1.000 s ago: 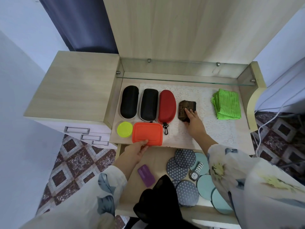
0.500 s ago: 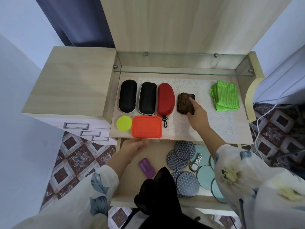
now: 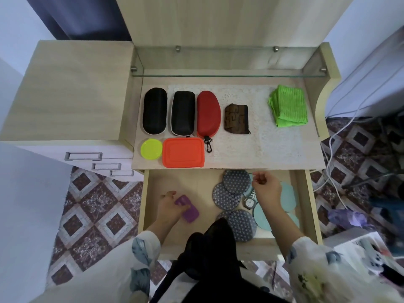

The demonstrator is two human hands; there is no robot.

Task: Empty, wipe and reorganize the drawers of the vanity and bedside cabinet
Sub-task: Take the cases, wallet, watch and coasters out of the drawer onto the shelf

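Observation:
The vanity drawer (image 3: 310, 204) stands pulled out below me. Inside it, at the left, lies a small purple case (image 3: 190, 212); my left hand (image 3: 169, 209) grips it, thumb at its far end and fingers across its top. My right hand (image 3: 265, 190) hovers over the drawer's right half with loosely curled fingers and holds nothing. Under and beside that hand lie several dark patterned round coasters (image 3: 237, 182), teal round coasters (image 3: 288, 197) and a wristwatch (image 3: 249, 202), partly hidden by the hand.
On the vanity top (image 3: 273, 154) lie two black glasses cases (image 3: 154, 110), a red glasses case (image 3: 207, 112), a brown pouch (image 3: 236, 119), a folded green cloth (image 3: 287, 108), a yellow round lid (image 3: 151, 149) and an orange container (image 3: 183, 152). Closed drawers (image 3: 84, 155) stand at the left, cables (image 3: 334, 136) at the right.
My right hand left the brown pouch and came down into the drawer. My left hand drew back from the orange container and took hold of the purple case.

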